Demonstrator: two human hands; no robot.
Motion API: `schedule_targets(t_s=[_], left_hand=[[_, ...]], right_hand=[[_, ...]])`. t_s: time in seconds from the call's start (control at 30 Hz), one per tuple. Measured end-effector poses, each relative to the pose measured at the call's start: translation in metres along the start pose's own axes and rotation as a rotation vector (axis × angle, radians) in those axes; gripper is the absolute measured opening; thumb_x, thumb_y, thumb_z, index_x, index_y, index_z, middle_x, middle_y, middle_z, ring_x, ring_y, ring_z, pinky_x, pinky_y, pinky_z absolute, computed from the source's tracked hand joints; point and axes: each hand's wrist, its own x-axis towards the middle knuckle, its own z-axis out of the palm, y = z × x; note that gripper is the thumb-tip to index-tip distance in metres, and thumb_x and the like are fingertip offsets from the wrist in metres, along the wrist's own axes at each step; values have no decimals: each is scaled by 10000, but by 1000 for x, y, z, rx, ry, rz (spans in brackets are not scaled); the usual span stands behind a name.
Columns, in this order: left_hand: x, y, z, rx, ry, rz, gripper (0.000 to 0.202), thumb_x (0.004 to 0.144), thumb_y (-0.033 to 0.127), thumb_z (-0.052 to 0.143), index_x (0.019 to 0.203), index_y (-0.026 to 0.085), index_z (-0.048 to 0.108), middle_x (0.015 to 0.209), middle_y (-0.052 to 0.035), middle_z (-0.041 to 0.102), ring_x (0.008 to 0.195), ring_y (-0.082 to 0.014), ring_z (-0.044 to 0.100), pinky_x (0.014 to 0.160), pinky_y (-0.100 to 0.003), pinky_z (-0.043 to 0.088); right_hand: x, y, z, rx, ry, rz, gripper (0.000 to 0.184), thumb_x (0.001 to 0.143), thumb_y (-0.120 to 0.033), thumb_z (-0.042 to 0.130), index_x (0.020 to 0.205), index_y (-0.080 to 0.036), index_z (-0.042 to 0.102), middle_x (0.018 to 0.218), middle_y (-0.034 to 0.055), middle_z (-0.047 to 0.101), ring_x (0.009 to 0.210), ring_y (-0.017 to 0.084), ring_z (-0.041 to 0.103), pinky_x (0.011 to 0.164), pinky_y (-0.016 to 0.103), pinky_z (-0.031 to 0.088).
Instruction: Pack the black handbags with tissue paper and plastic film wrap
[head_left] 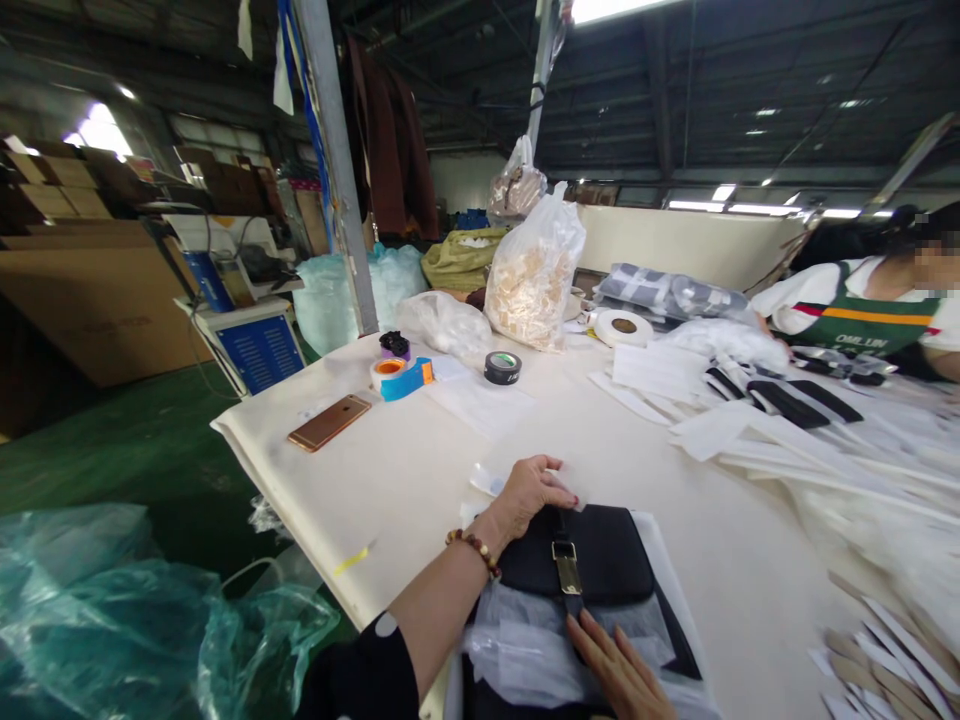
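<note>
A black handbag (611,550) with a gold buckle (567,567) on its strap lies before me on white tissue paper, at the near side of the table. My left hand (532,490) is above the bag's top edge, its thumb and fingers closed around a small piece of translucent plastic film (576,488). A beaded bracelet is on that wrist. With fingers stretched out, my right hand (619,665) rests on the bag's front, its fingertips at the strap end under the buckle. Crumpled translucent wrapping (517,635) covers the bag's lower part.
A phone (330,422), a blue tape dispenser (405,380) and a black tape roll (502,367) lie on the table (420,470). Behind stands a filled plastic bag (536,275). White strips (802,465) and a co-worker (855,310) are on the right. Paper scraps (885,650) lie near right.
</note>
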Motion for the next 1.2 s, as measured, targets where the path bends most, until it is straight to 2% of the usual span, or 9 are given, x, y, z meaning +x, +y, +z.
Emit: schedule_targets(t_s=[0.17, 0.33, 0.5, 0.6, 0.73, 0.83, 1.0, 1.07, 1.2], left_hand=[[-26, -4, -3, 208, -69, 62, 64, 588, 92, 635, 648, 115, 632, 606, -12, 642, 599, -142, 595, 641, -258, 463], [-41, -3, -6, 575, -47, 228, 125, 689, 109, 596, 591, 159, 657, 595, -2, 629, 642, -155, 575, 645, -250, 409], [-54, 2, -4, 872, -174, 392, 183, 727, 65, 579, 598, 174, 649, 662, -10, 653, 714, -155, 580, 738, -251, 403], [-65, 1, -2, 1018, -250, 469, 182, 724, 46, 570, 601, 166, 629, 669, -18, 651, 697, -155, 568, 706, -254, 406], [-78, -4, -3, 1164, -296, 543, 136, 732, 75, 584, 623, 149, 616, 665, -29, 638, 670, -158, 557, 634, -252, 396], [-80, -11, -3, 1231, -304, 575, 120, 757, 98, 578, 657, 144, 625, 668, -31, 641, 669, -156, 565, 619, -248, 395], [-79, -24, 1, 1278, -299, 608, 130, 782, 120, 573, 667, 160, 620, 670, -3, 644, 676, -135, 575, 615, -226, 402], [-85, -27, 3, 1292, -290, 633, 132, 794, 128, 562, 675, 158, 612, 666, -3, 636, 670, -135, 571, 616, -231, 402], [-108, -30, 6, 1311, -279, 696, 126, 789, 99, 554, 680, 155, 587, 648, -8, 612, 630, -137, 548, 586, -242, 380]], right_hand=[[-3, -8, 12, 1, 171, 98, 560, 749, -105, 478, 1279, -284, 497, 1238, -30, 558, 1047, 210, 593, 842, 290, 529], [0, -16, 21, -45, 214, 112, 385, 791, -153, 471, 1143, -229, 607, 1249, 24, 557, 1104, 195, 555, 904, 292, 487], [17, -27, -17, -77, 96, -119, 211, 742, -415, 655, 624, -240, 665, 1154, 144, 605, 1043, 303, 572, 783, 418, 541], [25, -36, -44, -17, -84, -67, 166, 719, -375, 701, 635, -237, 663, 1187, 153, 574, 1097, 305, 523, 836, 458, 505], [26, -40, -58, 47, -71, -26, 148, 769, -326, 662, 659, -227, 660, 1151, 135, 607, 1082, 279, 549, 882, 430, 485], [21, -41, -45, 30, 11, -15, 157, 793, -326, 637, 668, -231, 632, 1127, 110, 635, 1068, 237, 574, 917, 396, 471], [1, -54, -3, -18, 464, 61, 406, 908, -281, 407, 523, -220, 524, 1072, 91, 667, 1102, 192, 555, 1040, 355, 342], [-10, -59, 1, -78, 497, 69, 343, 886, -207, 395, 603, -222, 589, 1087, 84, 661, 1109, 208, 551, 1000, 350, 401], [-27, -68, -15, -194, 183, -5, 320, 855, -317, 493, 1093, -144, 616, 1110, 89, 646, 966, 228, 634, 757, 256, 562]])
